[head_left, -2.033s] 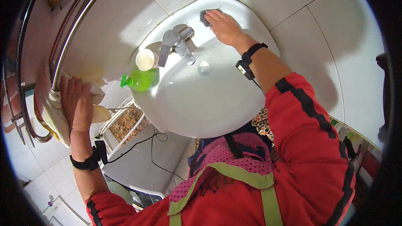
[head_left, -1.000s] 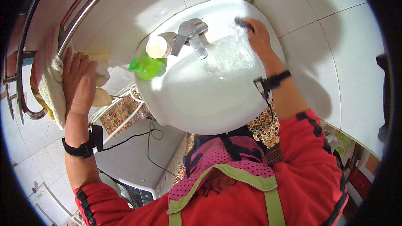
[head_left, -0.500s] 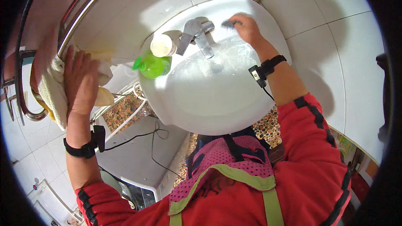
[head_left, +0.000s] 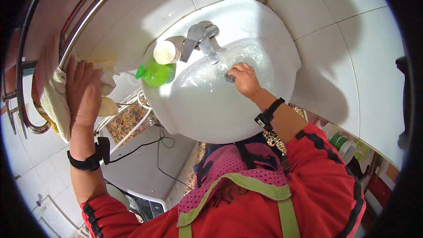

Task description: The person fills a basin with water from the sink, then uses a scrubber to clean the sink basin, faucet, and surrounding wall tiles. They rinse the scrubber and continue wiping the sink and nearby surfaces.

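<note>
My right hand [head_left: 245, 80] is closed on a dark grey mesh scrubber, seemingly steel wool [head_left: 230, 78], down in the white washbasin [head_left: 198, 128]. Wet white suds streak the bowl around it. Just beyond the hand is the grey metal faucet [head_left: 200, 44]. Far to the left, my left hand [head_left: 83, 90] lies with its fingers stretched out against a whitish towel [head_left: 56, 90], which hangs from a metal rail. On the basin's left rim stand a paper cup [head_left: 166, 53] with pale contents and a bright green pump bottle [head_left: 156, 74].
The chrome towel rail [head_left: 99, 11] runs along the upper left. Tiled wall [head_left: 326, 61] borders the basin on the right. A black cable [head_left: 161, 152] from my left wrist band hangs over a white appliance top [head_left: 141, 167]. Pebble-patterned flooring [head_left: 128, 125] shows below.
My right hand has come from the basin's far right rim down into the bowl with the scrubber. My left hand stays on the towel. The whole view has shifted slightly.
</note>
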Demonstrator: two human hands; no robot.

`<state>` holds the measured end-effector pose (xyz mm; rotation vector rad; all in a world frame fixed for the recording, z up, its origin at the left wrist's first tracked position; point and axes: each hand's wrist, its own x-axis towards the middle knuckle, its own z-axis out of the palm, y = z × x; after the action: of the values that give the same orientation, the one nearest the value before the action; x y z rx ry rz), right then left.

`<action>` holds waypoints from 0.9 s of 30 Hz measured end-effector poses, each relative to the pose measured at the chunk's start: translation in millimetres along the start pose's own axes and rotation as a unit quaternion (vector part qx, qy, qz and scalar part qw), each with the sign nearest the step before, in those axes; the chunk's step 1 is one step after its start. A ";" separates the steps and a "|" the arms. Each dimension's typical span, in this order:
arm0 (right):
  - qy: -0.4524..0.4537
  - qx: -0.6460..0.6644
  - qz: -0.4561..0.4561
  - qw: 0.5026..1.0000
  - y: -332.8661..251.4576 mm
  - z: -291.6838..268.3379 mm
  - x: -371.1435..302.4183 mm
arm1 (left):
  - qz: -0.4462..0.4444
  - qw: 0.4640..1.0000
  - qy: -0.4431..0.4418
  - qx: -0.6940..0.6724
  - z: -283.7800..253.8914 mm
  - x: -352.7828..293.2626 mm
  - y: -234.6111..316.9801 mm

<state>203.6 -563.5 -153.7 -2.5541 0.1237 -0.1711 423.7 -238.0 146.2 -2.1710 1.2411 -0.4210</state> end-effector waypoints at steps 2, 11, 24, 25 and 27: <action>0.056 -0.041 0.019 0.997 4.8 4.4 -18.1 | 0.001 1.000 -0.013 0.017 0.2 0.3 -0.2; -0.218 -0.062 -0.086 0.970 25.7 -46.2 29.6 | 0.007 1.000 -0.006 0.012 0.4 2.5 1.1; -0.010 -0.297 0.009 0.955 77.4 -127.7 -58.4 | 0.006 1.000 0.017 -0.015 1.9 -2.4 -1.6; -0.015 -0.278 0.033 0.960 65.9 -117.4 -85.2 | 0.013 0.999 0.035 -0.016 3.7 -2.5 -2.8; -0.018 -0.241 0.094 0.966 39.9 -93.6 -129.3 | 0.012 0.999 0.040 -0.022 7.5 -2.6 -3.7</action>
<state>59.9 -631.1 -110.5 -3.0057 0.4405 -0.0201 428.9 -231.7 142.8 -2.1932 1.3295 -0.4801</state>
